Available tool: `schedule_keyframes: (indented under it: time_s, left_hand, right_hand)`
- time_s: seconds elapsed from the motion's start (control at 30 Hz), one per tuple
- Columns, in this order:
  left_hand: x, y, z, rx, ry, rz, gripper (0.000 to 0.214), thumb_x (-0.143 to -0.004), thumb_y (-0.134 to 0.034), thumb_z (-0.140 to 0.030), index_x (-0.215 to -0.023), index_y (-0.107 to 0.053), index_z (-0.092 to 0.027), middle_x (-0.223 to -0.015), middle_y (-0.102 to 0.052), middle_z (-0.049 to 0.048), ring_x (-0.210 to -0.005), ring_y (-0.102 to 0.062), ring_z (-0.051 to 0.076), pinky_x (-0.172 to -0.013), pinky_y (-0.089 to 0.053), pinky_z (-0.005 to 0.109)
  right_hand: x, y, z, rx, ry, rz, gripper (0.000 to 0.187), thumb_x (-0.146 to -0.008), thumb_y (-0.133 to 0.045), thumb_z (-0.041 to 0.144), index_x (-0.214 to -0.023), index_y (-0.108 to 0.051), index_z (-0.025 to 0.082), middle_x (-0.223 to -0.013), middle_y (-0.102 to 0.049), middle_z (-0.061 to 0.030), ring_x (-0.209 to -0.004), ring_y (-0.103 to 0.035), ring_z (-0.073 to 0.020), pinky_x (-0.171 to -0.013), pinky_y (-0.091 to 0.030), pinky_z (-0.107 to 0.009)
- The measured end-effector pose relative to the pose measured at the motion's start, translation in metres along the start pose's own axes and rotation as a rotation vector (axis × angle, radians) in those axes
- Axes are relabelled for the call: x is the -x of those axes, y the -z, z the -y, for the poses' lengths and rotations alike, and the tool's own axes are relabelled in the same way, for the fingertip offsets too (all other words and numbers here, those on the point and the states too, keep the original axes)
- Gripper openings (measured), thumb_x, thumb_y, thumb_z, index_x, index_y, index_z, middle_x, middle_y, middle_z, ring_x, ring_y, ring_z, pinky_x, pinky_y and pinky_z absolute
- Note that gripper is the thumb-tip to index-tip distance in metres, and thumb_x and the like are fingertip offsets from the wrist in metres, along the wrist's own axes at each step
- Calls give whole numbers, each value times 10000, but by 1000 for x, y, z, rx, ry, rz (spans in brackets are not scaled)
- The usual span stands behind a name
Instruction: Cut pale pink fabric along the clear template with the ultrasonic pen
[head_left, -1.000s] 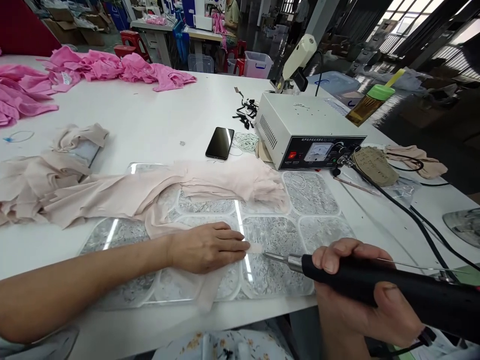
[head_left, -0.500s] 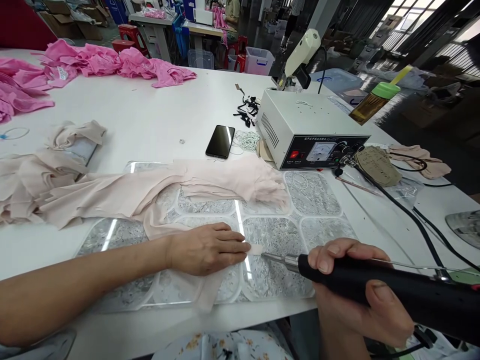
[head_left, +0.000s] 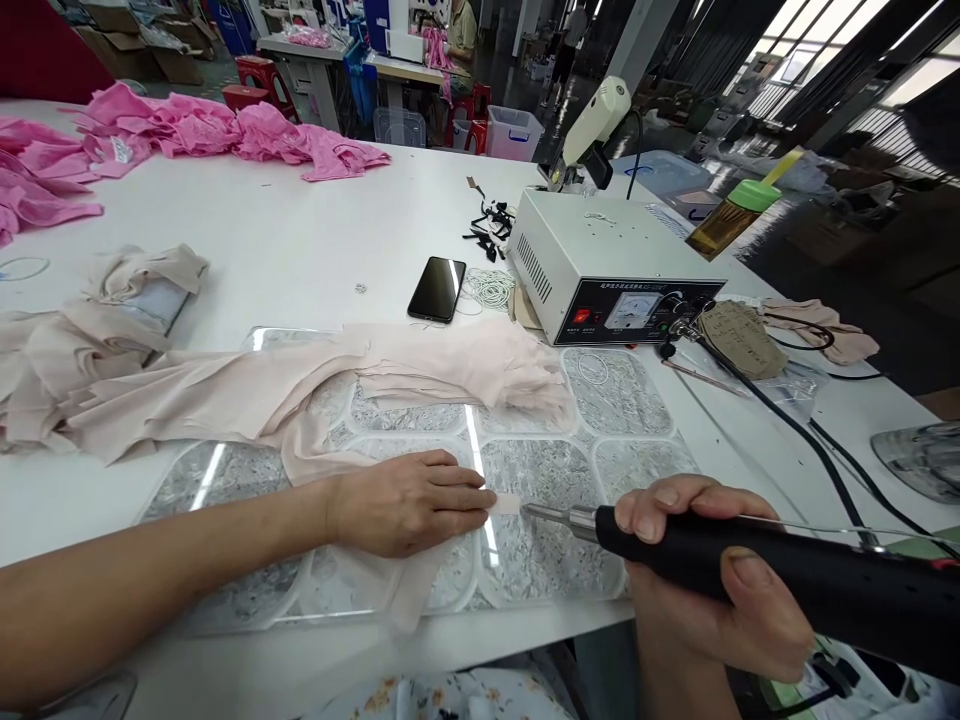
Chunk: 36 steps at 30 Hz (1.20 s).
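Observation:
My left hand lies flat, fingers stretched out, pressing a strip of pale pink fabric onto a clear scratched cutting mat. My right hand is wrapped round a black hand-held cutting tool. Its metal tip touches the end of the fabric strip just right of my left fingertips. More pale pink fabric is piled across the back of the mat.
A white control box with a dial stands behind the mat, its black cable running right. A black phone, white cord and black scraps lie near it. Beige garments lie at left, bright pink ones at the back.
The tool tip has stayed at the fabric strip's end, and my left hand still presses it down. Only the camera shifted slightly.

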<state>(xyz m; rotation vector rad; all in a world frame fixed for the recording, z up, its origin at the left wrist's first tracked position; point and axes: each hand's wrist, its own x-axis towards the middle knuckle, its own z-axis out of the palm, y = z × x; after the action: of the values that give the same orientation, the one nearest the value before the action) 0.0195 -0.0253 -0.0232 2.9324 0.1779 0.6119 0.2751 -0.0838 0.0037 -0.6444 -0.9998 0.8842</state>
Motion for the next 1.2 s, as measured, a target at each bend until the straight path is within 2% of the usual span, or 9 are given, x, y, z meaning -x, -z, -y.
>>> schedule_keyframes:
  time_s: [0.27, 0.57, 0.9, 1.2]
  left_hand:
    - [3, -2, 1, -11, 4, 37, 334, -1036, -359, -153, -1152, -668, -101, -1253, -661, 109, -1163, -605, 225, -950, -456, 339]
    - [-1, 0, 0, -17, 1, 8, 337, -1035, -361, -151, -1126, -682, -99, -1213, -681, 112, -1124, -622, 215, -917, -469, 334]
    - [1, 0, 0, -21, 3, 36, 350, -1039, -347, -153, -1142, -677, -101, -1231, -672, 116, -1145, -612, 219, -924, -465, 336]
    - [0, 1, 0, -19, -2, 49, 323, -1025, -382, -144, -1145, -679, -105, -1232, -668, 134, -1150, -613, 226, -926, -483, 347]
  right_hand:
    - [-5, -6, -6, -11, 16, -17, 164, -730, -635, 268, -849, -662, 159, -766, -620, -21, -550, -572, -113, -508, -509, -295]
    - [-3, -6, -7, 12, 17, -5, 162, -743, -634, 269, -864, -665, 166, -786, -621, -18, -557, -580, -115, -521, -519, -299]
    - [-7, -6, -9, 37, 22, 19, 116, -750, -626, 245, -833, -657, 169, -753, -620, -21, -539, -571, -119, -502, -510, -299]
    - [-3, -9, -1, 8, 0, -4, 162, -737, -638, 273, -862, -656, 171, -757, -606, -18, -537, -566, -122, -504, -501, -303]
